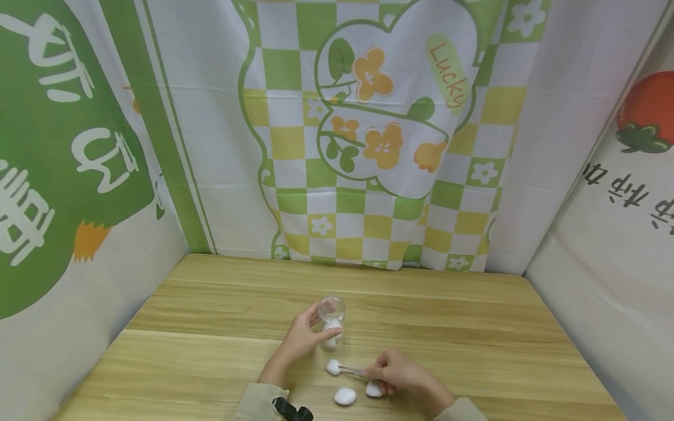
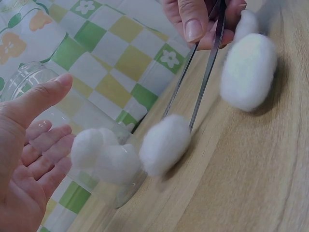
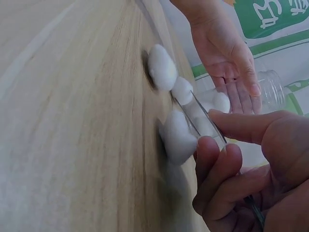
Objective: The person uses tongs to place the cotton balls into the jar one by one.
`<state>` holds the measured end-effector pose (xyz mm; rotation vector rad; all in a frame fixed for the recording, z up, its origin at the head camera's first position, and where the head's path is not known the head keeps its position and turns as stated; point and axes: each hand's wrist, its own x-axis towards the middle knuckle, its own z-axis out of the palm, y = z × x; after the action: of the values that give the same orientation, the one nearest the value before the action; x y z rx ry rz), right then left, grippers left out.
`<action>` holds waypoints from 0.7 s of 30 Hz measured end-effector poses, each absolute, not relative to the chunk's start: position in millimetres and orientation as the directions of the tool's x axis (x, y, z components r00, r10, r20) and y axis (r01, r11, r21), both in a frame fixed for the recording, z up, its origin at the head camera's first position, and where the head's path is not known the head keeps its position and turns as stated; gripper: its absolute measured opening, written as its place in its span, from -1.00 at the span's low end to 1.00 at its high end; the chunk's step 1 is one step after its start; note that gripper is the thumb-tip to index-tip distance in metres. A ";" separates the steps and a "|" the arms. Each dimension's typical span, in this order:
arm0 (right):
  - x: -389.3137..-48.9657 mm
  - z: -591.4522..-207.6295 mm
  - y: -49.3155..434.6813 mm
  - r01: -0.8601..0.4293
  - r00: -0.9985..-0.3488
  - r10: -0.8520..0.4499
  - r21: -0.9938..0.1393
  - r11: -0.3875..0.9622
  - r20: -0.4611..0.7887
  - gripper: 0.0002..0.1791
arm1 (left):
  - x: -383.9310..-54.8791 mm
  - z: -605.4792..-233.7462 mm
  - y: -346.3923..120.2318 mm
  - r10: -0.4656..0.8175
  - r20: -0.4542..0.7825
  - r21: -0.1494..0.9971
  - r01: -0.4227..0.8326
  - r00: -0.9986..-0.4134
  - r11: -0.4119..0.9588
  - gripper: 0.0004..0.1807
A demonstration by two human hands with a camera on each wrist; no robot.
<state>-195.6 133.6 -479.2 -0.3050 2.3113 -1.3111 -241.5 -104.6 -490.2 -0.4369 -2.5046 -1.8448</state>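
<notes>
A clear open-topped jar (image 1: 332, 308) stands upright on the table with several white cotton balls (image 2: 108, 157) low inside it. My left hand (image 1: 304, 334) holds the jar from its left side, thumb across the front and fingers behind. Metal tweezers (image 2: 208, 77) are pinched in my right hand (image 1: 399, 371). Their tips lie at both sides of a cotton ball (image 1: 333, 367) just in front of the jar. Close to the right hand is a second cotton ball (image 3: 177, 137), partly covered by it in the head view. A third cotton ball (image 1: 345, 396) lies nearer the front.
The wooden table (image 1: 447, 316) extends widely around the hands. Behind it hangs a green and yellow checked cloth (image 1: 363, 222), and printed cloth walls (image 1: 605, 280) flank both sides. A black strap device (image 1: 292, 410) sits at the left sleeve.
</notes>
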 end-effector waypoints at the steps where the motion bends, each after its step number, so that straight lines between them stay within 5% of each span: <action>1: -195.7 -478.5 132.8 0.027 -0.870 -0.406 -0.848 0.529 -0.281 -0.63 | -241.6 -490.2 -104.5 0.221 0.164 0.936 0.222 -0.961 0.272 -0.14; 21: -195.7 -472.8 128.6 -0.036 -0.888 -0.399 -0.830 0.557 -0.229 -0.67 | -240.9 -488.2 -103.7 0.200 0.154 0.940 0.206 -0.968 0.271 -0.18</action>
<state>-195.7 128.6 -472.8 -0.3537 2.4017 -1.2671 -240.9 -103.7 -488.2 -0.3995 -2.5001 -1.8513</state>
